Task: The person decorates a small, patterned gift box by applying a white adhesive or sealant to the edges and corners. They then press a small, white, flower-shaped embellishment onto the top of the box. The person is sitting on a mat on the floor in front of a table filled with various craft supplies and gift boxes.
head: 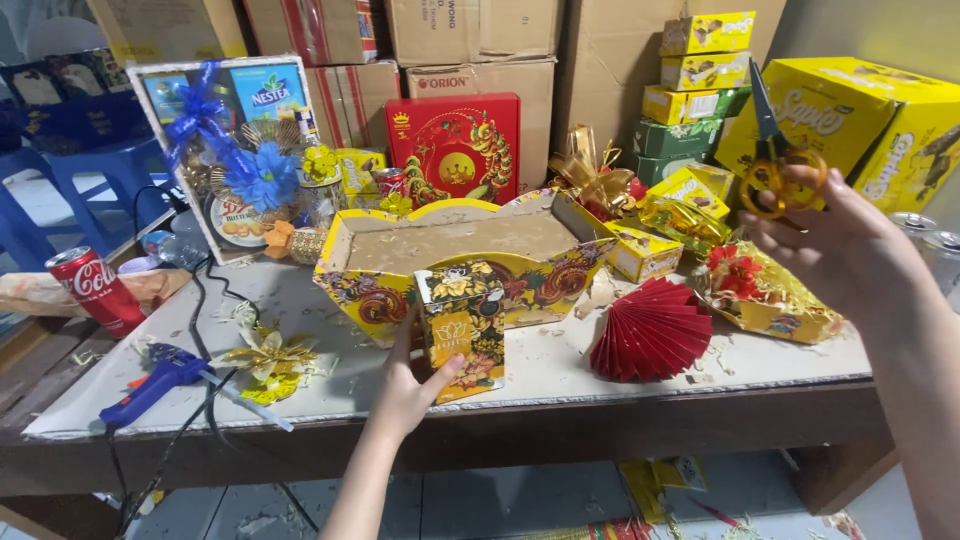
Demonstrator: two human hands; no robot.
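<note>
Scissors (775, 160) with orange handles are up in my right hand (850, 250), and my fingers are curled through the handle rings, with the dark blades pointing up. My left hand (410, 390) is wrapped around a small yellow box (462, 325) with flowers printed on it. That box stands upright near the front edge of the counter (560, 375), just in front of a big yellow gift tray (460, 250) shaped like a boat. I cannot tell if box and tray touch. A red paper fan (650, 330) lies to the right of the box, a bit apart from it. Far to the left I see a blue glue gun (160, 380) lying flat, a gold paper flower (265, 360) beside it, and a red soda can (95, 290) tipped over near the edge.
</note>
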